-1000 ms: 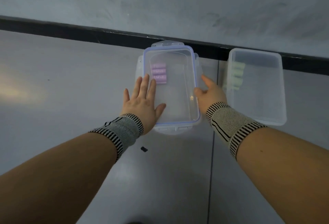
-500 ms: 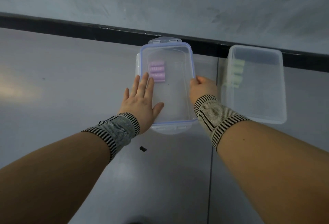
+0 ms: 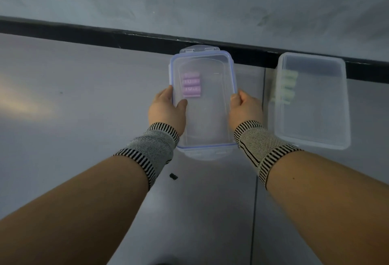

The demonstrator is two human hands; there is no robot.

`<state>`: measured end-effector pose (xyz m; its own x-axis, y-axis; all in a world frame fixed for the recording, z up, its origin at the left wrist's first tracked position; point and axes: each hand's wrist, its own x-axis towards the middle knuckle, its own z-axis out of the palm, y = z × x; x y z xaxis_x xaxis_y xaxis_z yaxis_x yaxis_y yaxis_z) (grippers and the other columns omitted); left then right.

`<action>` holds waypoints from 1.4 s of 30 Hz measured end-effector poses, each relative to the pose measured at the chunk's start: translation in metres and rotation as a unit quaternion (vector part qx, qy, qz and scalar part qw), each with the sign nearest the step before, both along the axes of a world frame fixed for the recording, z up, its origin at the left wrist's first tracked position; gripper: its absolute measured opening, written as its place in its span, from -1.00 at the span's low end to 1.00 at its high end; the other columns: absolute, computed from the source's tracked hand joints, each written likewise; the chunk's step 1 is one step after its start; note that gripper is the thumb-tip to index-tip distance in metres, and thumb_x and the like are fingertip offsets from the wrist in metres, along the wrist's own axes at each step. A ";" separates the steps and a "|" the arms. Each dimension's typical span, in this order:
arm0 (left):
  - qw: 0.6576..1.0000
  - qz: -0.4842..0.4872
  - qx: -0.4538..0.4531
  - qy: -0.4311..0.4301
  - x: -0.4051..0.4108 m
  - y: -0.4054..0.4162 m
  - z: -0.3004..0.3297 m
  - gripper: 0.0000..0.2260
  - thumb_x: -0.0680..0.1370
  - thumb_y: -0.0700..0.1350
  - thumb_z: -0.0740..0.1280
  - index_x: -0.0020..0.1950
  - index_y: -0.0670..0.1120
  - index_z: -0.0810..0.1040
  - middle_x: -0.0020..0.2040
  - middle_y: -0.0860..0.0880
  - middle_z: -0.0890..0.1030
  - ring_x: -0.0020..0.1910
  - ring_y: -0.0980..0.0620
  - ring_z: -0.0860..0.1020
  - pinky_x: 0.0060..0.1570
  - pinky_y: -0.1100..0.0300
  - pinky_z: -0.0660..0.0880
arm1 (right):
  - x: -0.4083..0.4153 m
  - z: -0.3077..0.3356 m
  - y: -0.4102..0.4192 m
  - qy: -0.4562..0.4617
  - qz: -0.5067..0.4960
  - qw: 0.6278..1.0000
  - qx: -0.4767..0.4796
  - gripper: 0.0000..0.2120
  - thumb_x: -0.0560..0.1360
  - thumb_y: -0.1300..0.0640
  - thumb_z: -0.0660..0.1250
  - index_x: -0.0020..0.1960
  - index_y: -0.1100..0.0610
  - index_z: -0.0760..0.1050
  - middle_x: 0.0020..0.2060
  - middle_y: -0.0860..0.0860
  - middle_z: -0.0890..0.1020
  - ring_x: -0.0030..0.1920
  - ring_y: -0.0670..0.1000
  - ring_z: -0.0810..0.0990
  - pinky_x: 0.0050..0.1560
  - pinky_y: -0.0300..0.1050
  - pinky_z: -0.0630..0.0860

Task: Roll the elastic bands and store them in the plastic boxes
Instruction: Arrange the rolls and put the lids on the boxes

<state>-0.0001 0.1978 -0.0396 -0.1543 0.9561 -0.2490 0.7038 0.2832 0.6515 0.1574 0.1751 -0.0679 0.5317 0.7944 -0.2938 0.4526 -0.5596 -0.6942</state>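
Box point(image 3: 207, 117) gripped by both hands; fingers hidden behind sides.

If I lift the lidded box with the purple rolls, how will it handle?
The lidded box is probably light: thin clear plastic, only three purple rolls inside. The rolls may shift if it tilts. Its smooth walls look slippery, so both the left hand and right hand help.

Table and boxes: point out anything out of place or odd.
Only a small dark scrap lies loose on the table near the lidded box, which both hands grip. The purple rolls inside and the green rolls in the other box sit neatly.
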 end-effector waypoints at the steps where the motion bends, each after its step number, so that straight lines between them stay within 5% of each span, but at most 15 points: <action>1: 1.000 0.018 -0.008 -0.024 0.001 0.001 -0.002 -0.51 0.54 -0.07 0.31 0.46 -0.07 0.30 0.37 -0.03 0.44 0.31 0.00 0.44 0.28 0.19 0.34 | 0.001 -0.001 0.000 0.012 0.001 1.000 0.008 -0.68 0.62 0.04 0.06 -0.07 0.21 0.48 -0.23 0.14 0.53 -0.31 0.05 0.44 -0.29 -0.15 0.34; 6: 0.989 0.065 -0.044 -0.123 -0.003 0.007 -0.003 -0.52 0.49 -0.14 0.37 0.41 -0.03 0.39 0.25 0.02 0.55 0.10 0.07 0.56 0.17 0.17 0.48 | 0.004 0.005 0.002 0.028 0.012 1.000 -0.005 -0.71 0.62 0.05 0.09 -0.03 0.19 0.51 -0.33 -0.01 0.49 -0.34 -0.01 0.44 -0.25 -0.14 0.35; 9: 0.991 0.048 -0.061 -0.110 -0.018 0.010 0.002 -0.59 0.53 -0.14 0.31 0.38 0.01 0.42 0.22 0.03 0.55 0.01 0.10 0.54 0.07 0.23 0.45 | 0.010 0.015 0.001 0.051 0.018 0.998 -0.028 -0.65 0.59 0.03 0.18 0.30 0.18 0.42 -0.03 0.05 0.57 -0.02 0.04 0.55 -0.02 -0.13 0.44; 13: 0.980 0.092 -0.120 -0.133 -0.030 0.008 -0.001 -0.49 0.52 -0.06 0.32 0.45 -0.01 0.27 -0.01 -0.03 0.59 -0.05 -0.08 0.57 0.07 -0.07 0.55 | 0.016 0.014 0.001 0.093 -0.021 0.995 -0.037 -0.42 0.54 0.03 0.28 0.47 0.16 0.17 0.15 0.08 0.52 0.14 0.09 0.54 0.15 -0.03 0.49; 16: 0.984 0.073 -0.120 -0.108 -0.032 0.009 0.003 -0.49 0.51 -0.09 0.34 0.43 -0.11 0.32 -0.12 0.00 0.59 -0.09 -0.07 0.57 0.10 0.00 0.54 | 0.014 0.016 0.002 0.048 -0.002 0.998 -0.050 -0.50 0.52 0.02 0.29 0.37 0.23 0.33 0.14 0.12 0.55 0.11 0.12 0.56 0.02 -0.09 0.47; 20: 0.993 0.075 -0.064 -0.071 -0.025 0.013 0.015 -0.67 0.51 -0.15 0.31 0.27 -0.10 0.47 -0.22 0.04 0.55 -0.31 0.11 0.50 -0.27 0.27 0.43 | 0.015 0.015 0.001 0.073 -0.012 0.997 -0.034 -0.66 0.49 0.01 0.31 0.15 0.23 0.49 -0.07 0.08 0.61 -0.14 0.05 0.56 -0.15 -0.16 0.44; 25: 0.993 0.052 -0.058 -0.087 -0.019 0.007 0.017 -0.71 0.49 -0.14 0.35 0.21 -0.08 0.51 -0.18 0.01 0.58 -0.30 0.09 0.51 -0.19 0.26 0.42 | 0.020 0.019 -0.011 0.038 -0.017 0.998 -0.042 -0.60 0.53 0.02 0.28 0.26 0.25 0.46 0.09 0.14 0.58 0.09 0.13 0.55 0.02 -0.14 0.39; 29: 0.981 0.085 -0.063 -0.162 -0.016 0.006 0.018 -0.74 0.49 -0.18 0.33 0.17 -0.09 0.47 -0.19 -0.03 0.64 -0.28 0.08 0.59 -0.20 0.19 0.55 | 0.021 0.022 -0.014 0.061 -0.014 0.997 -0.049 -0.56 0.55 0.02 0.26 0.34 0.23 0.39 0.17 0.13 0.56 0.14 0.10 0.53 -0.02 -0.19 0.34; 34: 0.921 0.139 -0.122 -0.344 -0.012 0.002 0.025 -0.80 0.49 -0.30 0.34 -0.01 -0.07 0.40 -0.09 -0.15 0.65 -0.15 -0.06 0.66 -0.16 0.09 0.58 | 0.025 0.028 -0.013 0.076 0.010 0.996 -0.054 -0.52 0.54 0.01 0.28 0.39 0.20 0.34 0.25 0.10 0.52 0.08 0.03 0.52 -0.02 -0.22 0.31; 42: 0.907 0.153 -0.130 -0.370 -0.017 0.002 0.020 -0.79 0.51 -0.33 0.30 -0.09 -0.07 0.34 -0.09 -0.18 0.63 -0.15 -0.10 0.64 -0.21 0.08 0.56 | 0.022 0.032 -0.007 0.071 -0.015 0.997 -0.013 -0.57 0.48 0.05 0.36 0.30 0.14 0.38 0.02 -0.02 0.55 -0.16 -0.12 0.47 -0.15 -0.30 0.39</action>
